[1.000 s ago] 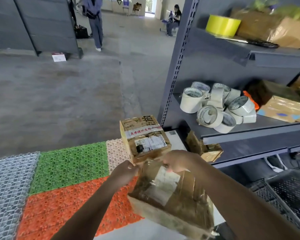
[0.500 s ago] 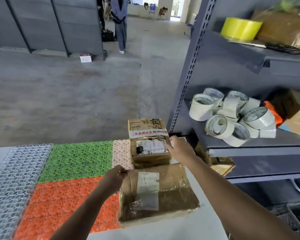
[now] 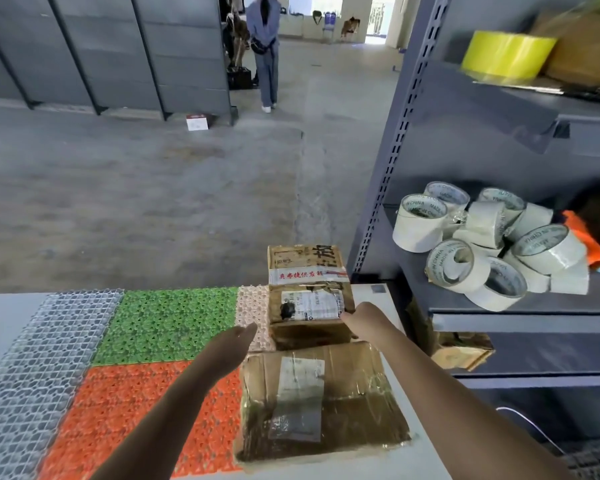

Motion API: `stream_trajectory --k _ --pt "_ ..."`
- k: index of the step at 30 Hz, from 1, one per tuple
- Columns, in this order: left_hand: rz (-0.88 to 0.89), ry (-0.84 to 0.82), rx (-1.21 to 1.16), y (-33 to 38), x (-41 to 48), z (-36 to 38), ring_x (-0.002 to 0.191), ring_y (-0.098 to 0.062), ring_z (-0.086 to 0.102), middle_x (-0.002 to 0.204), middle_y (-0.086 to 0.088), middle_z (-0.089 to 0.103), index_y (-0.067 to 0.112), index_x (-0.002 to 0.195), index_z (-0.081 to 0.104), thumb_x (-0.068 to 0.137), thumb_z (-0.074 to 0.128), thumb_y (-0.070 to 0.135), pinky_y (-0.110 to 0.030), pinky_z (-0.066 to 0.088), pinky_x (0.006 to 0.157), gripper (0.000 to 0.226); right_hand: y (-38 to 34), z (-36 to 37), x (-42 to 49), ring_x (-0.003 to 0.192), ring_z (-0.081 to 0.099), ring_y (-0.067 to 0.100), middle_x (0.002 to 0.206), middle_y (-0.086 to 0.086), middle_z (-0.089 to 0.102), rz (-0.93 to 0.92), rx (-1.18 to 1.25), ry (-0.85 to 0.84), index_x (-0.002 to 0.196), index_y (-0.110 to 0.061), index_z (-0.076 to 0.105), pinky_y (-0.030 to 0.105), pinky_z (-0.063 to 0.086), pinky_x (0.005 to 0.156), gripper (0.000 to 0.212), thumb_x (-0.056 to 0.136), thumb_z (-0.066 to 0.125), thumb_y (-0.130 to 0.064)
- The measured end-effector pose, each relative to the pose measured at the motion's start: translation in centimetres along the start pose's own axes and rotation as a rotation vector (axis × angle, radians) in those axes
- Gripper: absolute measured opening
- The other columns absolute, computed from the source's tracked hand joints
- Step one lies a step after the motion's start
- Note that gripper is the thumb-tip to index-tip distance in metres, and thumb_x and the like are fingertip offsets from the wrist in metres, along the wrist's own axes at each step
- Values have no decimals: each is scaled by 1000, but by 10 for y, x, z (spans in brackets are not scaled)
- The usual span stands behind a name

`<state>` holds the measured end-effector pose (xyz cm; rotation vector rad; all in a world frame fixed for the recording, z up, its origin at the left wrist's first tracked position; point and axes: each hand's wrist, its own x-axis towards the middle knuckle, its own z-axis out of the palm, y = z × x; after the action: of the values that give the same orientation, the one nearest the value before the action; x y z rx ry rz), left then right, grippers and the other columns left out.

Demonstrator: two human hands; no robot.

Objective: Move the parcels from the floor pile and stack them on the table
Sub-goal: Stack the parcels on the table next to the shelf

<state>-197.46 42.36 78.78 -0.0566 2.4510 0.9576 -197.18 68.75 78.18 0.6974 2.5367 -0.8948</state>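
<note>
My left hand (image 3: pixel 238 339) has let go of the big parcel (image 3: pixel 323 400) it gripped half a second ago. It now hovers flat, fingers straight, over the mats just left of it. My right hand (image 3: pixel 361 322) has its fingers extended against the near right corner of the small parcel (image 3: pixel 309 299), nudging rather than gripping. The 2 hands are apart, holding nothing.

So the big parcel is down on the table (image 3: pixel 378 296), seemingly butted against the small one, side by side rather than stacked. I judge this carry done, with the floor pile next.

The green mat (image 3: pixel 167 323) and orange mat (image 3: pixel 118 410) leave room. The shelf rack (image 3: pixel 409 98) with tape rolls (image 3: pixel 482 244) crowds my right, and a person (image 3: pixel 265 53) stands well off.
</note>
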Motion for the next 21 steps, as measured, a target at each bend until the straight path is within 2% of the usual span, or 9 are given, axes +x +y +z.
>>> stream_trajectory --k 4,5,7,8,10,14,16,18,21 --pt "-30 18 -128 25 29 6 125 -33 48 142 -17 46 4 143 38 98 41 43 -36 39 103 60 0 6 2 62 53 12 75 2 55 38 102 -12 101 -10 54 21 38 51 26 96 49 -35" --pt "-38 -5 -162 32 35 9 119 -31 53 137 -16 50 5 143 38 97 41 45 -37 44 99 61 0 5 2 61 53 12 74 2 54 36 109 -5 96 -10 56 21 38 51 26 95 50 -35" --pt "-53 -30 -233 42 44 16 91 -22 60 108 -9 61 5 132 48 95 47 38 -30 51 77 50 -1 5 2 56 49 12 66 -1 49 -4 87 47 78 -13 51 21 34 49 26 93 52 -35" --pt "-55 -23 -266 45 48 18 77 -19 58 92 -6 60 4 123 53 93 52 32 -28 48 67 42 -3 5 2 57 50 12 66 -2 49 -35 68 94 76 -15 50 21 34 49 27 92 53 -36" --pt "-74 -21 -306 44 55 21 67 -18 55 79 -5 58 3 111 58 87 59 21 -27 45 58 30 -11 3 -3 67 55 12 76 -3 56 -115 56 226 84 -16 53 21 38 51 25 90 57 -40" --pt "-116 -181 -348 43 50 25 74 -22 57 83 -9 62 8 91 63 89 56 17 -30 47 68 11 -34 -6 -14 87 49 13 98 0 52 -395 43 574 91 -15 54 26 44 72 31 80 70 -39" --pt "-65 -231 -224 49 45 27 67 -16 53 84 -7 60 18 89 57 93 50 16 -22 42 59 9 -41 -7 -14 90 47 12 100 0 53 -583 -124 662 91 -14 56 28 47 79 38 79 68 -48" --pt "-19 -180 -205 65 49 27 63 -11 49 80 -1 55 24 91 52 92 45 5 -18 41 54 20 -45 -1 -16 91 47 10 104 -2 55 -704 -331 534 95 -16 58 30 49 83 50 77 58 -62" --pt "-165 -66 -368 79 59 16 74 -21 59 83 -10 60 2 99 62 90 52 6 -30 56 69 14 -41 19 -17 107 50 13 117 -3 54 -776 -455 239 111 -18 62 31 44 96 55 80 53 -63"
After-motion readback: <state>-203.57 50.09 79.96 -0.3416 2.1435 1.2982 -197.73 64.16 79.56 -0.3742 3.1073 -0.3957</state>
